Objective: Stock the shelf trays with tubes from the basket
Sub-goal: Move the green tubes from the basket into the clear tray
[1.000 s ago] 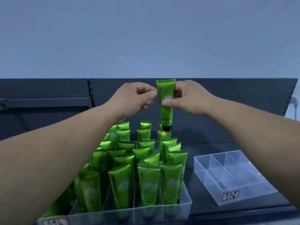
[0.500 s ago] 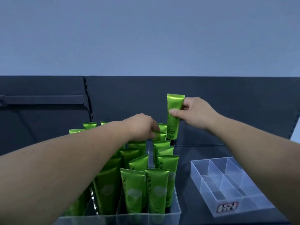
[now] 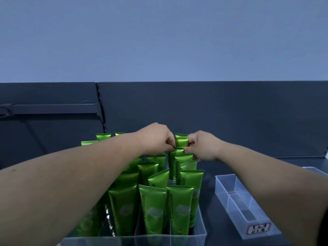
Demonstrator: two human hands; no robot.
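Green, light and squashy, the tube [image 3: 181, 141] probably handles best by its stiff crimped end, where fingers of the right hand [image 3: 202, 147] pinch it; the left hand [image 3: 156, 139] grip is unclear.

Glossy green tubes [image 3: 152, 206] against charcoal and pale blue
The tubes were a metallic green, each with dark lettering up one side and a pale, whitish emblem on the front; the tray [image 3: 202, 233] around them was clear and colourless, as was the second tray [image 3: 229, 185], whose label [image 3: 259, 230] had a reddish border and black-and-white marks; the shelf back [image 3: 230, 112] was dark charcoal grey, the wall [image 3: 159, 41] a flat pale blue-grey
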